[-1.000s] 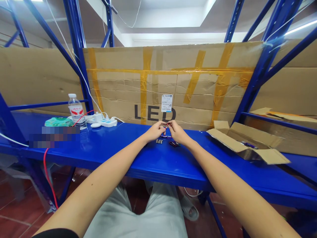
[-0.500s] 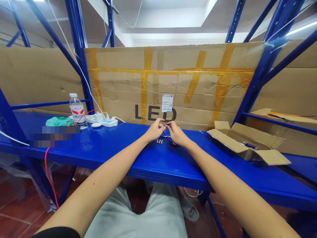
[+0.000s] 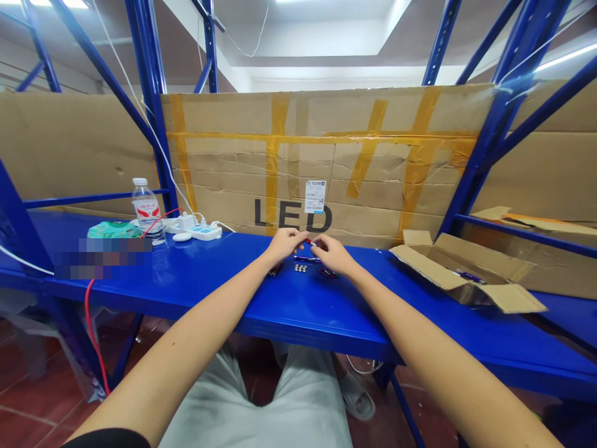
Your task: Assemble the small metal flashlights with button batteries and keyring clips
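Note:
My left hand [image 3: 283,244] is closed in a pinch on one end of a small, slim red piece [image 3: 308,241], held above the blue table. At its other end, which looks pale, my right hand [image 3: 331,252] pinches with thumb and fingers. The piece is too small to name its kind. Beneath the hands lies a slim purple pen-like tube [image 3: 306,259]. Several small silvery button-shaped parts [image 3: 300,268] sit in a cluster in front of it. Dark red pieces [image 3: 329,274] lie below my right hand, and another dark red piece [image 3: 276,269] is partly hidden by my left wrist.
An open cardboard box [image 3: 461,267] with a few slim items stands at right. To the left are a water bottle [image 3: 148,211], a green packet [image 3: 114,229] and a white power strip [image 3: 205,233]. A taped cardboard panel [image 3: 224,174] backs the blue table [image 3: 205,280].
Both hands have come slightly lower and a little apart, showing more of the red piece between them. The dark red pieces near the left wrist are now visible.

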The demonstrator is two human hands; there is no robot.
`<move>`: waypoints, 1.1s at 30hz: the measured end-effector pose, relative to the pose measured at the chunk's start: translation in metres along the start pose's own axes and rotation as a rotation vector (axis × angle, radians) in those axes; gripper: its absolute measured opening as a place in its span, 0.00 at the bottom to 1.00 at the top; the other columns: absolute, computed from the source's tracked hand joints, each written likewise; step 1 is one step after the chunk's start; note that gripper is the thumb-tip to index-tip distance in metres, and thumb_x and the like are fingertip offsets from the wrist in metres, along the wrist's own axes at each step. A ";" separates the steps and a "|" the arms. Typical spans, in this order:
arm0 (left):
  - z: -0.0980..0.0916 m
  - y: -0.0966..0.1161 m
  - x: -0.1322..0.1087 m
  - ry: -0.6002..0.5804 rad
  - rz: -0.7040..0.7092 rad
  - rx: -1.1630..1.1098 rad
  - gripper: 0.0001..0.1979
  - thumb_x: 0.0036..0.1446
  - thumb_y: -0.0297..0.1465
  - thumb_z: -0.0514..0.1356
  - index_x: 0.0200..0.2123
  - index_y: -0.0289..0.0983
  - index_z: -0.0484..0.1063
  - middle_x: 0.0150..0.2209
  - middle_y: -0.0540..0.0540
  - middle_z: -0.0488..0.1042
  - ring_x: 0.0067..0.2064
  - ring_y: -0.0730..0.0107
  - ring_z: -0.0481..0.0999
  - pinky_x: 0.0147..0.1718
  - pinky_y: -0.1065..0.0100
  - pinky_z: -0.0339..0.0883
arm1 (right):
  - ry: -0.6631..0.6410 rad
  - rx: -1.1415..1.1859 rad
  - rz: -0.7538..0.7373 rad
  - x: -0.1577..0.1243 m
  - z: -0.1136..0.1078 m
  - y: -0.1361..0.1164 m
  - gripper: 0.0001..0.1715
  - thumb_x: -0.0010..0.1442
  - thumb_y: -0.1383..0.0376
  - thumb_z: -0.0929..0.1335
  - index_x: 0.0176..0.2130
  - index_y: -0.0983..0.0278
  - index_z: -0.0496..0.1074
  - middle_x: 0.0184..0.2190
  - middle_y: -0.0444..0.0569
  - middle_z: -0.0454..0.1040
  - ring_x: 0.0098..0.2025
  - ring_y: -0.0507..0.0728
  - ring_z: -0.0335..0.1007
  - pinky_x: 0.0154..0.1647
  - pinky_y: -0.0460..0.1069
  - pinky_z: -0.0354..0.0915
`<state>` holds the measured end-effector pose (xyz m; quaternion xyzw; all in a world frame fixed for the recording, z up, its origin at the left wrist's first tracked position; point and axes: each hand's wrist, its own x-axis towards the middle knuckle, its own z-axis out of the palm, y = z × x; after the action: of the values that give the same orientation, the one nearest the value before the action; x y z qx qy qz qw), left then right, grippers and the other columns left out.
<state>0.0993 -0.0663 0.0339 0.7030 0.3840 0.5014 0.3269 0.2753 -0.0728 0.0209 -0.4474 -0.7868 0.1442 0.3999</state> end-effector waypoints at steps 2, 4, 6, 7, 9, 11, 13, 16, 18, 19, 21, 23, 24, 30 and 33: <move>0.002 -0.003 -0.001 -0.008 0.056 0.034 0.22 0.55 0.47 0.61 0.23 0.34 0.69 0.19 0.49 0.70 0.18 0.78 0.62 0.20 0.72 0.55 | -0.032 0.080 -0.038 -0.001 0.003 -0.005 0.07 0.59 0.63 0.64 0.35 0.65 0.70 0.28 0.47 0.74 0.30 0.54 0.69 0.36 0.48 0.65; 0.003 -0.006 -0.002 -0.011 0.107 0.083 0.23 0.56 0.48 0.60 0.21 0.34 0.68 0.18 0.50 0.69 0.19 0.77 0.63 0.22 0.72 0.56 | -0.080 0.160 -0.041 -0.001 0.005 -0.009 0.09 0.60 0.64 0.62 0.34 0.65 0.69 0.26 0.46 0.74 0.27 0.53 0.69 0.34 0.48 0.66; 0.005 -0.007 -0.001 -0.010 0.150 0.130 0.24 0.56 0.48 0.59 0.20 0.34 0.69 0.18 0.49 0.69 0.21 0.75 0.64 0.23 0.71 0.57 | -0.111 0.221 -0.007 -0.002 0.005 -0.013 0.10 0.61 0.65 0.61 0.34 0.65 0.70 0.24 0.45 0.73 0.25 0.53 0.68 0.30 0.48 0.66; 0.005 -0.008 0.000 -0.006 0.157 0.139 0.24 0.57 0.49 0.59 0.21 0.34 0.70 0.19 0.49 0.70 0.22 0.74 0.65 0.25 0.71 0.58 | -0.120 0.239 0.017 -0.002 0.004 -0.014 0.11 0.62 0.64 0.60 0.34 0.65 0.70 0.23 0.45 0.72 0.23 0.53 0.68 0.29 0.47 0.66; 0.004 -0.008 0.005 0.027 0.101 0.080 0.26 0.58 0.50 0.56 0.24 0.33 0.73 0.22 0.46 0.73 0.25 0.71 0.69 0.27 0.70 0.60 | -0.110 0.235 0.062 -0.002 0.001 -0.014 0.13 0.62 0.64 0.60 0.35 0.66 0.72 0.21 0.44 0.71 0.21 0.53 0.68 0.27 0.47 0.65; 0.000 -0.007 0.010 0.080 -0.021 -0.115 0.30 0.61 0.53 0.51 0.29 0.32 0.75 0.28 0.41 0.77 0.30 0.67 0.74 0.29 0.70 0.64 | -0.060 0.187 0.088 -0.002 -0.003 -0.012 0.15 0.61 0.64 0.61 0.36 0.67 0.74 0.20 0.44 0.71 0.20 0.53 0.68 0.25 0.46 0.63; -0.007 -0.006 0.013 0.089 -0.122 -0.393 0.34 0.62 0.55 0.44 0.34 0.32 0.76 0.37 0.36 0.79 0.38 0.63 0.78 0.35 0.68 0.68 | -0.005 0.137 0.090 -0.001 -0.008 -0.009 0.16 0.60 0.64 0.62 0.37 0.67 0.77 0.21 0.45 0.74 0.20 0.53 0.68 0.25 0.46 0.63; -0.019 -0.007 0.015 0.032 -0.170 -0.672 0.37 0.62 0.56 0.40 0.39 0.32 0.76 0.46 0.33 0.78 0.49 0.58 0.77 0.44 0.64 0.70 | 0.035 0.062 0.072 0.000 -0.013 -0.004 0.18 0.59 0.63 0.63 0.40 0.68 0.79 0.25 0.48 0.77 0.23 0.54 0.69 0.28 0.47 0.64; -0.025 -0.009 0.014 0.003 -0.190 -0.755 0.38 0.62 0.56 0.39 0.41 0.32 0.76 0.48 0.32 0.77 0.53 0.56 0.75 0.47 0.62 0.69 | 0.047 -0.002 0.059 0.000 -0.016 -0.003 0.18 0.59 0.63 0.63 0.40 0.68 0.79 0.29 0.50 0.79 0.27 0.56 0.72 0.32 0.48 0.65; -0.026 -0.010 0.014 -0.005 -0.197 -0.776 0.38 0.62 0.57 0.40 0.42 0.32 0.76 0.49 0.32 0.77 0.54 0.55 0.75 0.48 0.61 0.69 | 0.051 -0.033 0.045 0.000 -0.017 -0.003 0.18 0.59 0.63 0.63 0.40 0.68 0.80 0.31 0.51 0.80 0.30 0.57 0.73 0.34 0.49 0.66; -0.027 -0.011 0.014 -0.021 -0.208 -0.784 0.38 0.61 0.57 0.40 0.45 0.31 0.76 0.49 0.31 0.76 0.55 0.54 0.74 0.49 0.60 0.68 | 0.059 -0.079 0.008 0.000 -0.017 -0.003 0.17 0.60 0.64 0.63 0.40 0.67 0.80 0.36 0.52 0.81 0.36 0.58 0.75 0.39 0.50 0.66; -0.025 -0.011 0.013 -0.035 -0.215 -0.758 0.39 0.61 0.56 0.41 0.48 0.30 0.75 0.49 0.30 0.76 0.55 0.53 0.73 0.49 0.60 0.68 | 0.070 -0.114 -0.019 0.000 -0.017 -0.004 0.17 0.60 0.65 0.63 0.40 0.66 0.81 0.40 0.53 0.81 0.41 0.60 0.75 0.43 0.50 0.66; -0.024 -0.011 0.013 -0.041 -0.215 -0.744 0.39 0.61 0.56 0.41 0.49 0.30 0.74 0.49 0.30 0.76 0.55 0.52 0.73 0.49 0.59 0.69 | 0.075 -0.132 -0.026 0.000 -0.017 -0.004 0.17 0.60 0.66 0.63 0.40 0.66 0.81 0.41 0.53 0.81 0.42 0.60 0.75 0.45 0.50 0.65; -0.022 -0.009 0.012 -0.049 -0.212 -0.746 0.40 0.61 0.56 0.41 0.53 0.29 0.71 0.48 0.29 0.76 0.54 0.51 0.74 0.48 0.57 0.69 | 0.071 -0.206 -0.027 0.000 -0.017 -0.005 0.17 0.61 0.66 0.63 0.40 0.66 0.81 0.41 0.54 0.81 0.43 0.60 0.75 0.45 0.50 0.65; -0.022 -0.010 0.012 -0.045 -0.199 -0.710 0.40 0.61 0.57 0.41 0.53 0.29 0.71 0.48 0.29 0.76 0.54 0.51 0.74 0.48 0.57 0.69 | 0.078 -0.196 -0.031 -0.001 -0.017 -0.006 0.17 0.60 0.66 0.63 0.40 0.66 0.81 0.42 0.54 0.81 0.43 0.60 0.75 0.45 0.50 0.64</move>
<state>0.0787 -0.0499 0.0374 0.5161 0.2452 0.5535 0.6059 0.2855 -0.0790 0.0348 -0.4775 -0.7878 0.0430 0.3866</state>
